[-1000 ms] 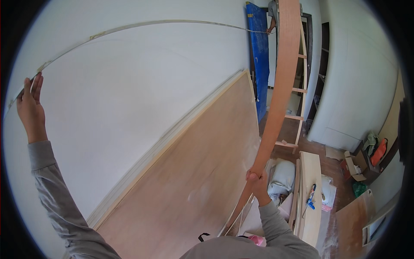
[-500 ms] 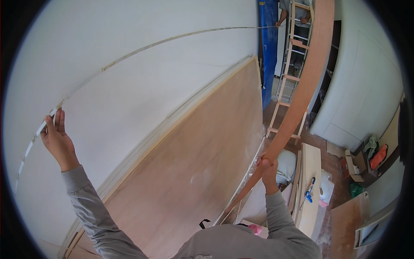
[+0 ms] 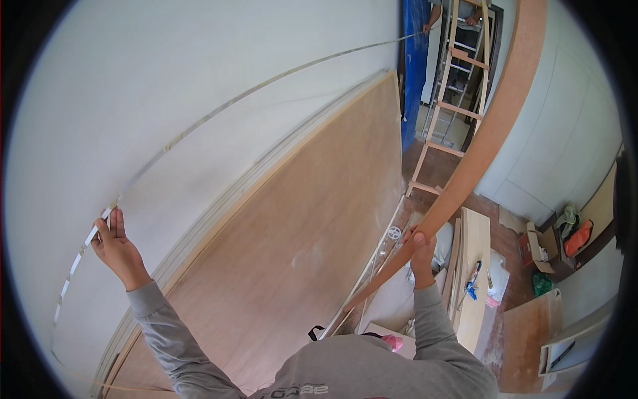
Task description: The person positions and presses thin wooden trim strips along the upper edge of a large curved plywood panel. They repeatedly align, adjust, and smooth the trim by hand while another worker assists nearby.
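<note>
In the grip of the left hand (image 3: 123, 256), left of the frame: pinching a long, thin, whitish, flexible strip (image 3: 168, 147) between thumb and fingers, probably to keep it from dropping. Arcing from lower left to a co-worker's hand (image 3: 427, 28) at upper centre, seemingly supported at both points against sagging. In the grip of the right hand (image 3: 421, 253), right of centre: wrapped around a long, flat, reddish-brown wooden board (image 3: 484, 153), slanting from lower centre to upper right, likely to stop it tipping. Beside the white wall (image 3: 166, 60), apparently leaning for support: a large brown wooden panel (image 3: 299, 199). On pale wooden planks (image 3: 473, 233), lower right: a slim blue tool (image 3: 472, 284), perhaps for easy reach.
</note>
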Demonstrator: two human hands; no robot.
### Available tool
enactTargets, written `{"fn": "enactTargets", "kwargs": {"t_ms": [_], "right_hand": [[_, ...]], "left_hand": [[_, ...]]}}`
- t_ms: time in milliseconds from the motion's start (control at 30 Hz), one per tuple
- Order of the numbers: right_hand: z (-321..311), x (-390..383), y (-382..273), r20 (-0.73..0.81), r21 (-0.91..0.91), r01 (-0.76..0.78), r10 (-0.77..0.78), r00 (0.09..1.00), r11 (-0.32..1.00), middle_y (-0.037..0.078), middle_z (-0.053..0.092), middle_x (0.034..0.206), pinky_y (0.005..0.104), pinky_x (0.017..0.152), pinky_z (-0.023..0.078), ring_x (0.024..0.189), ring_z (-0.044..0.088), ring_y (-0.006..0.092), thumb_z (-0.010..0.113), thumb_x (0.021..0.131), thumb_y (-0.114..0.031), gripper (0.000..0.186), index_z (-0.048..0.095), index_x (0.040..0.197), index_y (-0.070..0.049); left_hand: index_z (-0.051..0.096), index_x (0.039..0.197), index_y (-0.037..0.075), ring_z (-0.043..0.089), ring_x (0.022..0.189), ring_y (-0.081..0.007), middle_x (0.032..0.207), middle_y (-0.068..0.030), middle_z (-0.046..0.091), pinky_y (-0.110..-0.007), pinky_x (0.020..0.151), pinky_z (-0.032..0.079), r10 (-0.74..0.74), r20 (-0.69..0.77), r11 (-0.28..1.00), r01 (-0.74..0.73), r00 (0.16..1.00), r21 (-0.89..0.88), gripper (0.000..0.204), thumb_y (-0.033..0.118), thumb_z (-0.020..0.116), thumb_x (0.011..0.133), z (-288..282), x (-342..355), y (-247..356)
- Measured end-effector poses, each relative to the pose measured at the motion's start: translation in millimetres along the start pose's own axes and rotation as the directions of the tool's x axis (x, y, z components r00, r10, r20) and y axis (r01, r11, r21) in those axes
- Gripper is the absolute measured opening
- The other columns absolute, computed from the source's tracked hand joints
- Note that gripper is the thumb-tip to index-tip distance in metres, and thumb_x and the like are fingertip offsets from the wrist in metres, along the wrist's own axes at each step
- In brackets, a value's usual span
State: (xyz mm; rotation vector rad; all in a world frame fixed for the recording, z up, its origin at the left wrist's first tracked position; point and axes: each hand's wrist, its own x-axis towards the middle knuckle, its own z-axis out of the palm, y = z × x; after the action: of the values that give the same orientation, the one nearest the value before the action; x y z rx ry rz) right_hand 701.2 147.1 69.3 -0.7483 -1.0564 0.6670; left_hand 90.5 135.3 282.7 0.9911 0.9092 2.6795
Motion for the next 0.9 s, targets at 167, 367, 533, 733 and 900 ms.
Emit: {"fn": "enactTargets", "kwargs": {"t_ms": [167,367,533,733,900], "right_hand": [[3,5,-7,0.008,-0.021,-0.007,0.007,1.0,1.0,0.006,0.059,0.082,0.0284,0.068,0.049,0.074,0.058,0.0151,0.067,0.098,-0.042,0.043,0.056,0.109,-0.002],[11,9,-10,-0.013,-0.012,-0.027,0.027,1.0,1.0,0.007,0.058,0.083,0.0288,0.068,0.049,0.074,0.057,0.0155,0.067,0.098,-0.041,0.042,0.056,0.111,-0.002],[14,12,-11,-0.016,-0.029,-0.03,0.029,0.999,0.999,0.006,0.057,0.081,0.0283,0.067,0.048,0.073,0.057,0.0157,0.068,0.093,-0.054,0.055,0.055,0.109,-0.003],[19,14,-17,0.014,-0.008,-0.032,0.032,0.999,0.999,0.007,0.058,0.083,0.0286,0.069,0.048,0.075,0.057,0.0161,0.07,0.093,-0.053,0.055,0.056,0.11,-0.002],[25,16,-19,0.002,0.006,-0.033,0.033,0.999,0.999,0.006,0.057,0.082,0.0287,0.069,0.047,0.075,0.057,0.0162,0.071,0.092,-0.055,0.058,0.056,0.11,-0.002]], "left_hand": [[0.046,0.114,-0.003,0.069,0.107,-0.0338,0.118,-0.0211,0.062,-0.045,0.103,0.06,-0.066,-0.024,0.998,0.066,0.998,0.016,0.024,0.014,0.059,0.105,-20,-11,-14],[0.047,0.114,0.0,0.07,0.104,-0.0323,0.112,-0.0139,0.062,-0.044,0.1,0.061,-0.117,-0.051,0.993,0.117,0.992,0.001,0.024,0.015,0.063,0.103,-48,-16,-31],[0.047,0.114,0.001,0.07,0.104,-0.032,0.112,-0.013,0.062,-0.044,0.1,0.061,-0.154,-0.088,0.988,0.155,0.984,0.01,0.025,0.015,0.064,0.102,-59,-23,-41],[0.046,0.116,-0.001,0.07,0.104,-0.032,0.112,-0.0146,0.062,-0.043,0.099,0.062,-0.179,-0.091,0.982,0.183,0.98,0.037,0.027,0.015,0.064,0.103,-68,-31,-46],[0.045,0.118,-0.003,0.07,0.104,-0.0317,0.115,-0.0162,0.061,-0.043,0.099,0.062,-0.216,-0.078,0.974,0.22,0.973,0.057,0.029,0.015,0.062,0.103,-75,-37,-51]]}}
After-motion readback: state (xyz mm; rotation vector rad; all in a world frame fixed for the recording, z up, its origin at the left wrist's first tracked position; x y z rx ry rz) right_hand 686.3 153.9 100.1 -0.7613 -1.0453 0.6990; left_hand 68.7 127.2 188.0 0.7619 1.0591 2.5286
